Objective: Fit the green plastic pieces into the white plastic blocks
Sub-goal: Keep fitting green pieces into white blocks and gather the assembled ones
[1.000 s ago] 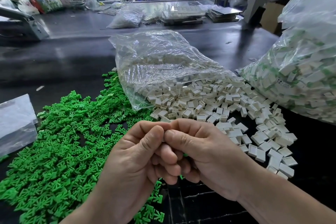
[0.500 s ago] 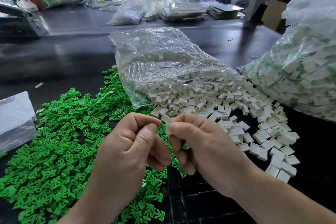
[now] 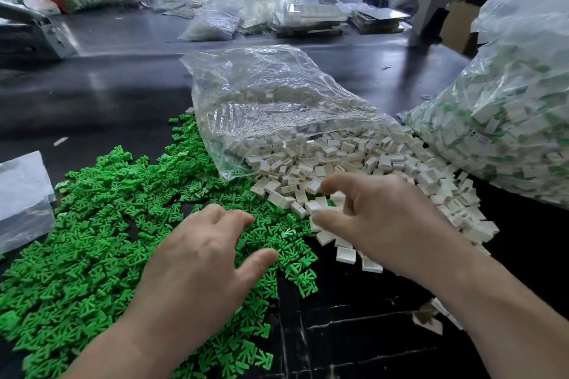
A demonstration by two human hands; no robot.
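I see left hand [image 3: 197, 258] spread, empty, over greens [image 3: 92, 224]; right hand [image 3: 385, 224] half-curled over whites [image 3: 338, 151], blurred, hold unclear.

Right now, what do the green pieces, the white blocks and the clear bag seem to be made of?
Green pieces: likely moulded plastic, matt; uniform bright colour, crisp ribs.
White blocks: probably hard plastic, smooth, faintly glossy; sharp-edged hollow shells.
Clear bag: thin plastic film; see-through, crinkled, bright glints.
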